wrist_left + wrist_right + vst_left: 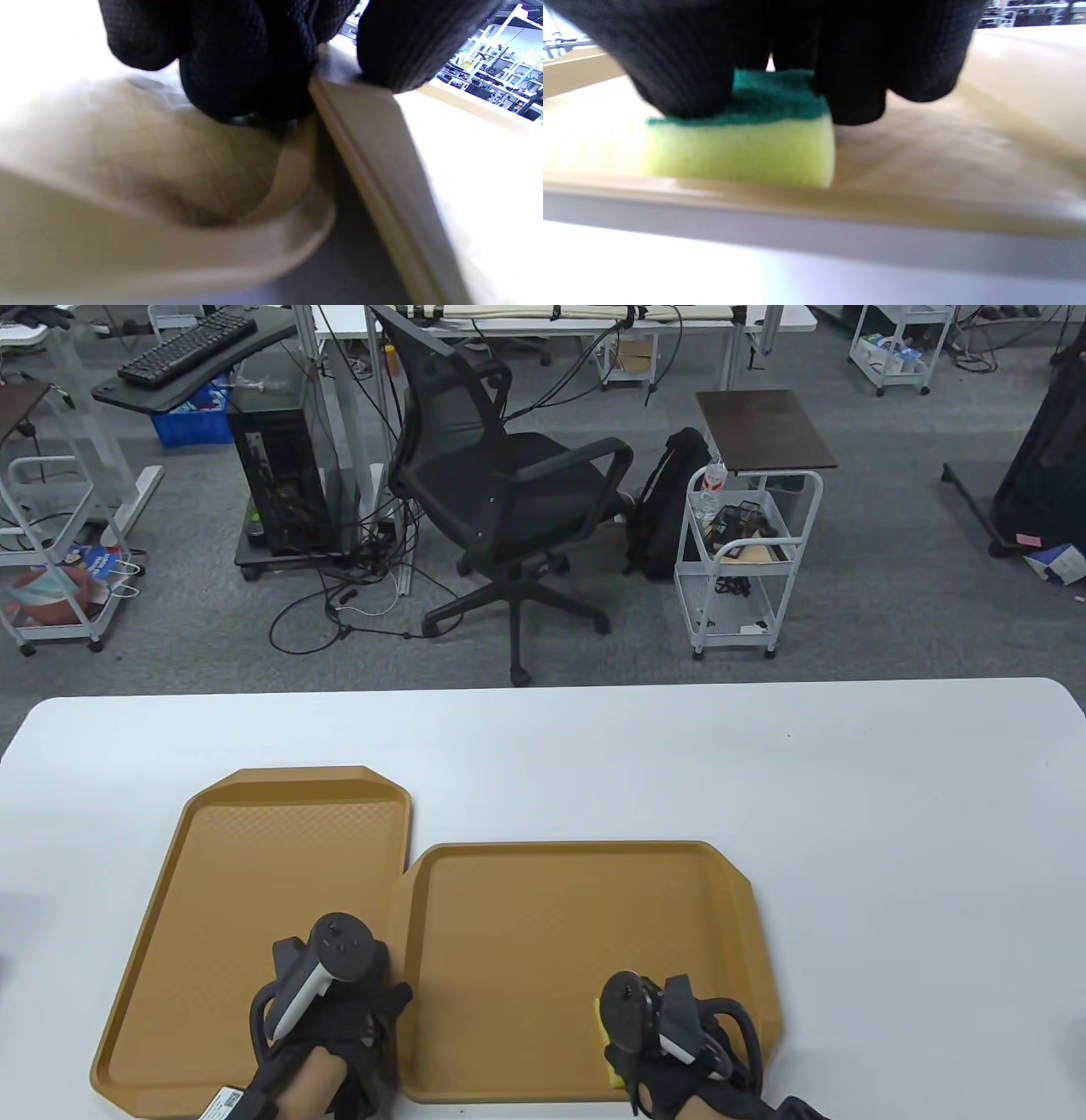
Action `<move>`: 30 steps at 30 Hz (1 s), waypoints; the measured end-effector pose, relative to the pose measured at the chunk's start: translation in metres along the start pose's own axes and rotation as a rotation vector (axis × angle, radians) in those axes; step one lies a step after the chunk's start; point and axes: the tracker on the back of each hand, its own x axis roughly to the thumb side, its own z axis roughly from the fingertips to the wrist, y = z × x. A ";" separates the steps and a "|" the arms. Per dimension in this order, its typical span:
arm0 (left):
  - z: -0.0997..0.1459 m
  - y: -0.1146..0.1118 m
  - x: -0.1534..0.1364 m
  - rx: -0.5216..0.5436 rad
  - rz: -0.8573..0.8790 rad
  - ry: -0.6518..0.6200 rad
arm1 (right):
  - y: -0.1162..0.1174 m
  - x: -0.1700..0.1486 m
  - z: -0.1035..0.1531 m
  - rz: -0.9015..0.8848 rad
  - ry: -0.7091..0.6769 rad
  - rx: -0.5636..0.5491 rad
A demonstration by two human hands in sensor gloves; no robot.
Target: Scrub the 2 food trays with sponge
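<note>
Two tan plastic food trays are sitting side by side on the white table (848, 780), lower left of the table view: left tray (254, 882) running lengthwise away from the camera, right tray (551, 933) lying crosswise, its left rim just beside or touching the left tray's right rim. Right hand (670, 1035) is working at the bottom edge of the table view, over the right tray's near edge, fingers curled down onto a yellow rectangular sponge with a green scouring top (742, 144); the sponge is lying yellow side down on the tray floor, right against the near rim. In the table view only a yellow sliver of it is peeking out left of the tracker. Left hand (331, 984) is sitting at the seam between the trays; in the left wrist view, gloved fingers (246, 63) are pressing inside the left tray's near right corner while the thumb is bearing on the right tray's rim, so it is bracing, fingers bent; a true pinch I cannot tell. Behind the table, upper half of the frame: black mesh office chair (501, 492), white wire trolley (747, 551), black backpack (670, 504), black PC tower (276, 475) with loose cables.
</note>
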 end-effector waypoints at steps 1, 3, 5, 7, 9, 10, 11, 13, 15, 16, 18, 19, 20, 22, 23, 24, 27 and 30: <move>0.000 0.000 0.000 0.000 -0.001 0.000 | 0.000 -0.008 0.002 0.003 0.015 -0.002; 0.000 0.000 0.000 0.002 -0.001 0.001 | 0.000 -0.018 0.005 0.008 0.032 0.000; 0.000 0.000 0.000 0.002 -0.002 0.001 | 0.000 -0.026 0.007 0.008 0.045 0.000; 0.000 0.000 0.000 0.002 -0.002 0.001 | 0.000 -0.030 0.008 0.011 0.049 0.005; 0.000 0.000 0.000 0.002 -0.002 0.001 | 0.000 -0.033 0.007 0.000 0.045 0.013; 0.000 0.000 0.000 0.002 -0.002 0.001 | 0.000 -0.033 0.006 -0.005 0.043 0.019; 0.000 0.000 0.000 0.002 -0.002 0.001 | 0.000 -0.032 0.004 -0.002 0.043 0.021; 0.000 0.000 0.000 0.002 -0.003 0.001 | -0.002 -0.032 -0.002 0.011 0.055 0.014; 0.000 0.000 0.000 0.001 -0.002 0.000 | -0.004 -0.032 -0.012 0.020 0.075 0.003; 0.000 0.000 0.000 0.001 -0.002 0.000 | -0.006 -0.034 -0.018 0.018 0.088 -0.001; 0.000 0.000 0.000 0.001 -0.002 0.000 | -0.009 -0.036 -0.030 0.010 0.116 -0.013; 0.000 0.000 0.000 0.001 -0.002 0.000 | -0.010 -0.036 -0.034 0.008 0.126 -0.016; 0.000 0.000 0.000 0.001 -0.002 0.000 | -0.011 -0.038 -0.041 0.001 0.143 -0.024; 0.000 0.000 0.000 0.001 -0.002 0.000 | -0.014 -0.040 -0.052 -0.021 0.172 -0.046; 0.000 0.000 0.000 -0.003 0.001 -0.002 | -0.016 -0.042 -0.058 -0.044 0.186 -0.070; 0.000 0.000 0.000 -0.004 0.002 -0.002 | -0.017 -0.043 -0.062 -0.053 0.191 -0.077; 0.000 0.000 -0.001 -0.005 0.004 -0.003 | -0.019 -0.045 -0.075 -0.078 0.220 -0.095; 0.000 0.000 -0.001 -0.005 0.004 -0.003 | -0.022 -0.045 -0.088 -0.095 0.244 -0.105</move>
